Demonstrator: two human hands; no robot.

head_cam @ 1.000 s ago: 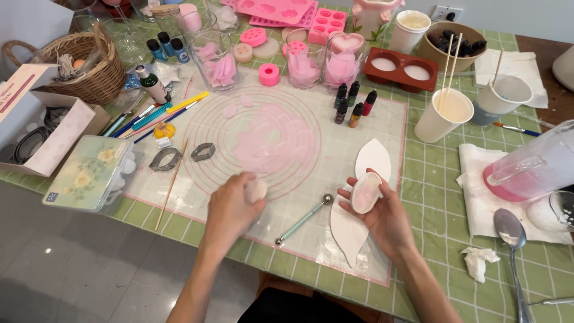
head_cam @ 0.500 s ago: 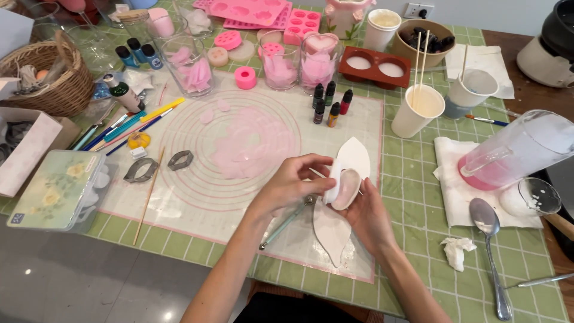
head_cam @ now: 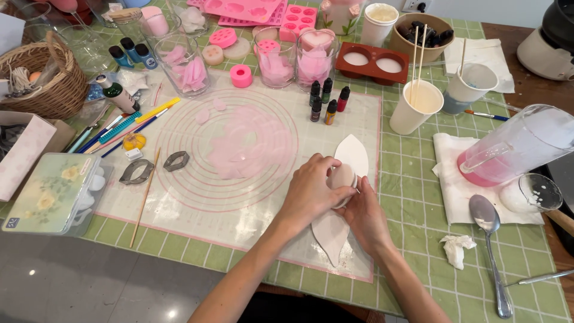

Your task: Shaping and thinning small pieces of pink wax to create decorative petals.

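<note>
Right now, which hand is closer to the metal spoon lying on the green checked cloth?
Right. The right hand is at the mat's right edge, a short stretch left of the metal spoon. The left hand lies farther left, over the mat, both hands cupping a pale lump.

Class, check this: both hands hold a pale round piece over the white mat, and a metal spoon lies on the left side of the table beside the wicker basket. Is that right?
Not quite. The head view shows the spoon on the right side, by the white napkin, far from the basket. The left hand and right hand do hold the pale piece over the mat.
</note>
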